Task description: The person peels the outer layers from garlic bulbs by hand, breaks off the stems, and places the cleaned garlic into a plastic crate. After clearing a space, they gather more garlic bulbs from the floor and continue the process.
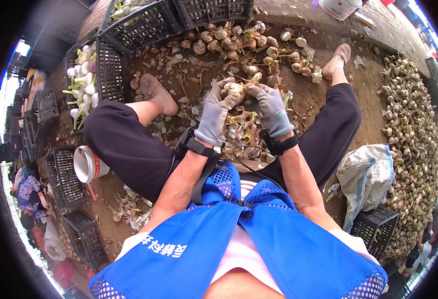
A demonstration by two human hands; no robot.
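Observation:
A garlic bulb (235,90) with brownish loose skin is held between my gloved hands, above the ground between my legs. My left hand (216,105) wraps its fingers and thumb around the bulb's left side. On the other side, my right hand (267,102) pinches at the bulb's right end; its fingertips partly hide what they grip there. Both grey gloves are soiled at the fingers. Below the hands lies a heap of peeled-off garlic skins (240,127). Several unpeeled garlic bulbs (229,42) lie on the dirt just beyond the hands.
Clean white garlic (84,92) fills a black crate (110,70) at the left. More crates (142,27) stand ahead. A white bucket (85,164) sits by my left knee. On the right are a woven sack (366,172) and a large garlic pile (411,134). Another person (31,194) is far left.

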